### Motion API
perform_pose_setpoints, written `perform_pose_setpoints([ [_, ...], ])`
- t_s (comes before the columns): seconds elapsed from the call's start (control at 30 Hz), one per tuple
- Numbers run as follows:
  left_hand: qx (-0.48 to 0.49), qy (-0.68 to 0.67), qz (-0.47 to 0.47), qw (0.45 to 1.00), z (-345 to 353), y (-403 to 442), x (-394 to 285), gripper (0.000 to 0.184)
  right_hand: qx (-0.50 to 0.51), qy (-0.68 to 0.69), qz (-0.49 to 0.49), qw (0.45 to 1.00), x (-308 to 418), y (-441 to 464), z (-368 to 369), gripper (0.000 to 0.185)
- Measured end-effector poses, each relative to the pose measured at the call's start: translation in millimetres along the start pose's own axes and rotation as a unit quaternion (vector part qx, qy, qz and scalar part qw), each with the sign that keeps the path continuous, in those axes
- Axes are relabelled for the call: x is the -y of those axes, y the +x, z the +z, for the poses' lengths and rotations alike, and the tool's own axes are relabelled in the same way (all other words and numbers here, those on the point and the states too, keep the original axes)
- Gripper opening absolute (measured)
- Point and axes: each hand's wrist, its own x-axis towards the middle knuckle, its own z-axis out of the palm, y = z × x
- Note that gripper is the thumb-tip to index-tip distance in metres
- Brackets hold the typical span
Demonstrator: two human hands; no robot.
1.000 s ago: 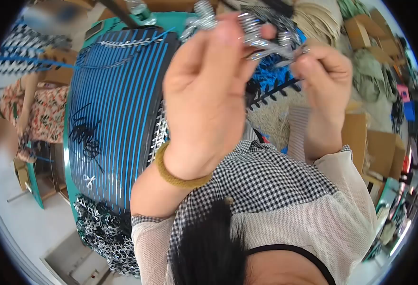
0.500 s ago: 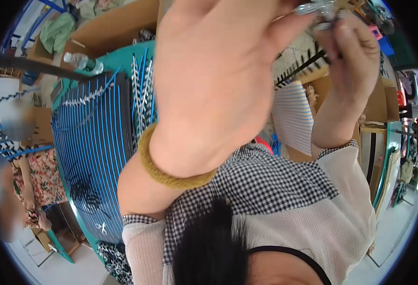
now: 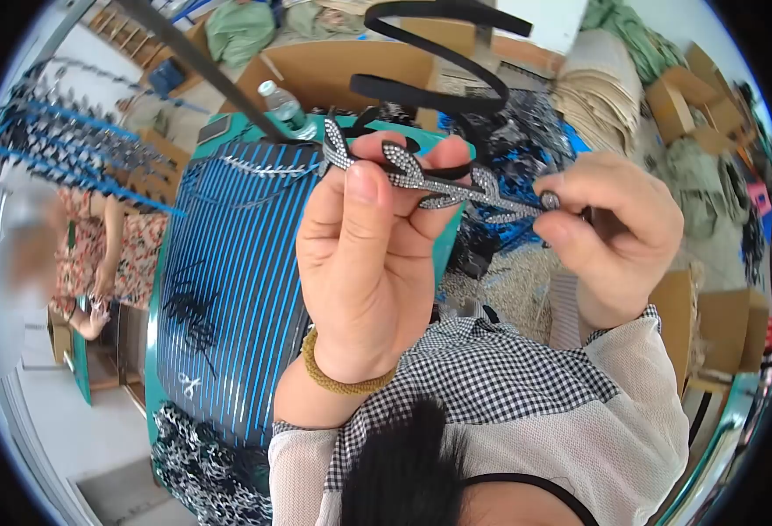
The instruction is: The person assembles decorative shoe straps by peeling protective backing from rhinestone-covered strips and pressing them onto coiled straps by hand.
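Raised in front of the chest, my left hand (image 3: 368, 254) is closed on a leaf-shaped strip (image 3: 438, 186) covered in small sparkling stones, its thumb in front and fingers behind. My right hand (image 3: 614, 228) pinches the strip's right end between thumb and index finger. A black band (image 3: 438, 92) curls in the air above the strip; where it joins is partly hidden by the fingers. Left of my left hand, a dark board with blue stripes (image 3: 228, 289) lies on the green table (image 3: 154, 351), bearing a leafy strip (image 3: 272, 168), black sprigs (image 3: 191, 307) and small scissors (image 3: 189, 384).
A plastic bottle (image 3: 285, 107) and a phone (image 3: 214, 130) are at the table's far end. Dark leafy strips (image 3: 202, 465) are heaped at its near end. Another person (image 3: 110, 245) is at the left. Cardboard boxes (image 3: 728, 324) and sacks (image 3: 596, 88) stand right.
My left hand has lowered and turned, so its palm side and the sparkling strip now show. The black band has come into view, and the camera view has shifted.
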Motion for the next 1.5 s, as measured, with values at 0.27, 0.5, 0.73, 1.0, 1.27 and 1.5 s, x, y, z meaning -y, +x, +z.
perform_pose_setpoints([
  [0.27,-0.04,-0.045,0.046,0.997,11.3,-29.4,-30.5,0.023,0.045,0.063,-0.09,0.993,10.5,20.0,16.9,0.021],
  [0.5,-0.046,-0.063,0.066,0.995,-2.4,-34.4,-65.7,0.022,0.115,0.117,-0.134,0.977,11.2,58.4,52.5,0.022],
  [0.73,-0.016,-0.117,0.106,0.987,4.5,-46.5,-74.4,0.024,0.163,0.161,-0.185,0.955,20.4,70.4,61.1,0.023],
  [1.0,-0.039,-0.135,0.178,0.974,13.3,-55.4,-82.0,0.023,0.167,0.213,-0.223,0.937,37.2,68.8,67.3,0.022],
  [1.27,-0.049,-0.162,0.159,0.973,15.7,-66.5,-84.5,0.025,0.186,0.225,-0.233,0.928,34.0,73.8,78.1,0.022],
  [1.5,-0.013,-0.088,0.18,0.98,2.6,-69.3,-87.7,0.042,0.198,0.246,-0.231,0.92,34.2,78.4,95.2,0.015],
])
